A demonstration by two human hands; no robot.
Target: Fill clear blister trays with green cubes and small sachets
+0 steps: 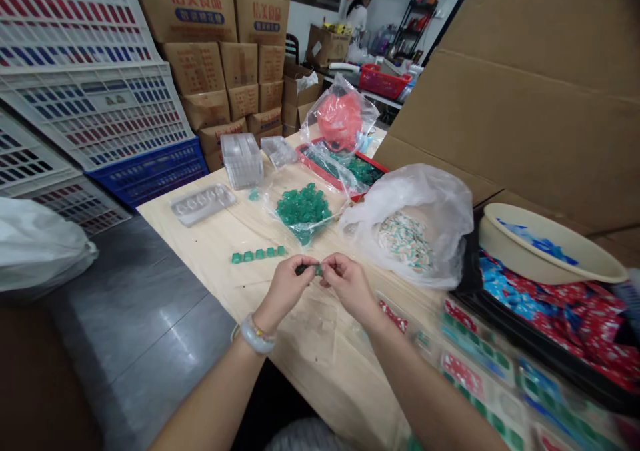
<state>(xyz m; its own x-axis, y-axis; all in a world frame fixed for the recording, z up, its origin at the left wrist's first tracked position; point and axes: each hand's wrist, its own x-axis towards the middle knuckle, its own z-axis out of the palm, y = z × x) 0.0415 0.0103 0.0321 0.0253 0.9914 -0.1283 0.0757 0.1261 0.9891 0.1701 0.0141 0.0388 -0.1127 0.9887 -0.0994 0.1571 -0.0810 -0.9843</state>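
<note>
My left hand [289, 283] and my right hand [349, 286] meet over the wooden table [210, 274]. Their fingertips pinch a small green translucent piece [319, 270], mostly covered by the fingers. Left of my left hand, several green cup-shaped pieces [257, 255] stand in a row. Beyond my hands lies a clear plastic bag [339, 212] with a heap of green pieces [304, 206]. To the right, a larger plastic bag [450, 201] holds many small striped pieces [406, 239]. A clear molded tray [203, 204] rests near the left table edge.
Stacked clear trays [242, 160] stand at the back left. A red-rimmed tray [310, 152] holds more green pieces. At right are a cream basin [550, 264], a black tray [545, 354] of printed packets and filled packs [480, 371]. Crates [125, 104] and cartons line the left; a person [357, 14] stands far back.
</note>
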